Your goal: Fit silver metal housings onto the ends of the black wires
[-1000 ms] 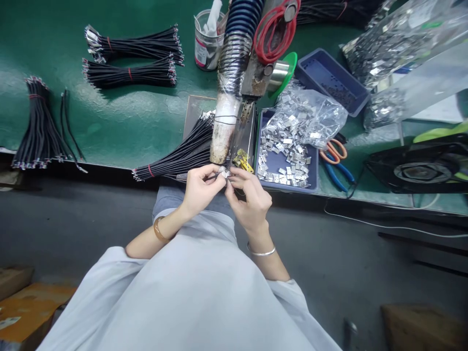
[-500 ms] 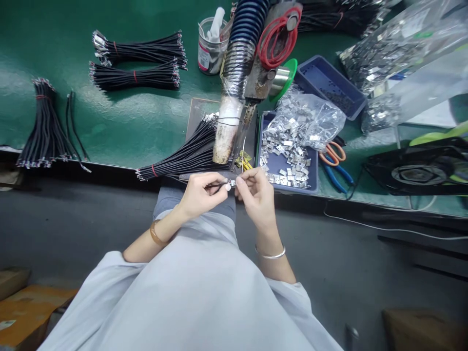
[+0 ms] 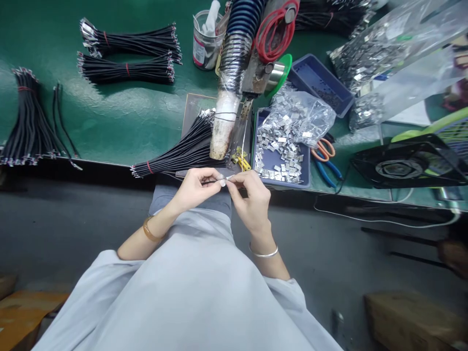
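Close to the table's front edge my two hands meet, fingertips nearly touching. My left hand (image 3: 196, 189) pinches a thin black cable (image 3: 209, 182) near its end. My right hand (image 3: 251, 196) has thumb and forefinger closed on a small silver metal connector (image 3: 229, 177) at that cable end; the fingers cover most of it. Just beyond lies a bundle of black cables (image 3: 171, 155) tied with a red band. A stained white nozzle (image 3: 221, 129) on a ribbed hose hangs over it.
Right of the nozzle, a blue tray (image 3: 306, 168) holds loose metal connectors and a plastic bag (image 3: 316, 117). Orange-handled scissors (image 3: 323, 149), blue-handled pliers (image 3: 328, 174) and a black fan (image 3: 405, 165) lie further right. More cable bundles (image 3: 126, 69) rest at left.
My fingertips have drawn closer together, and the metal connector between them shows less. The whole view has shifted a little, so the table's things sit further left.
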A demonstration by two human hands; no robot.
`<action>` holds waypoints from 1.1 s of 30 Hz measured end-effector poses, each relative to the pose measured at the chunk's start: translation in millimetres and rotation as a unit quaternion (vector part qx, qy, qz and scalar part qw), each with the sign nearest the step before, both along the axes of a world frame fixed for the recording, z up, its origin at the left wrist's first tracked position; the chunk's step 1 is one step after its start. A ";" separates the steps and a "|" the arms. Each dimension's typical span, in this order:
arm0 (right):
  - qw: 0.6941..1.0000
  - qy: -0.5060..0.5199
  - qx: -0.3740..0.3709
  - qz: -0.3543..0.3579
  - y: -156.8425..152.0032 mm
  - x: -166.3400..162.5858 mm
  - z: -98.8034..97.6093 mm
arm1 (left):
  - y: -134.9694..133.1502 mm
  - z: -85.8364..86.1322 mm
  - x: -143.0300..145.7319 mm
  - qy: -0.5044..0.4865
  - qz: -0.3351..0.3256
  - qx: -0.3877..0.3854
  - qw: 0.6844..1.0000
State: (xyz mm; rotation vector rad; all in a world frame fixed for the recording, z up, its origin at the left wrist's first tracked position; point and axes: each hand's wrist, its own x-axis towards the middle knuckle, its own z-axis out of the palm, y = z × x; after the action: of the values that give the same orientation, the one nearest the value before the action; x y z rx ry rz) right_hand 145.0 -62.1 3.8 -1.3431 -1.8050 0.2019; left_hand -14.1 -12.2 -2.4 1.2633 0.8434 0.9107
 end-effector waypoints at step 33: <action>0.994 0.028 0.092 -0.056 13.0 -4.5 -11.0 | 1.2 0.3 20.9 0.034 0.173 0.041 0.983</action>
State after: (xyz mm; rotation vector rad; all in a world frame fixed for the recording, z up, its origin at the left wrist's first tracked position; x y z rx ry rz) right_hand 140.5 -49.1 -7.2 -1.2913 -1.6540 0.0116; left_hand 6.8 -11.0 -2.1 1.2436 1.1115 1.1932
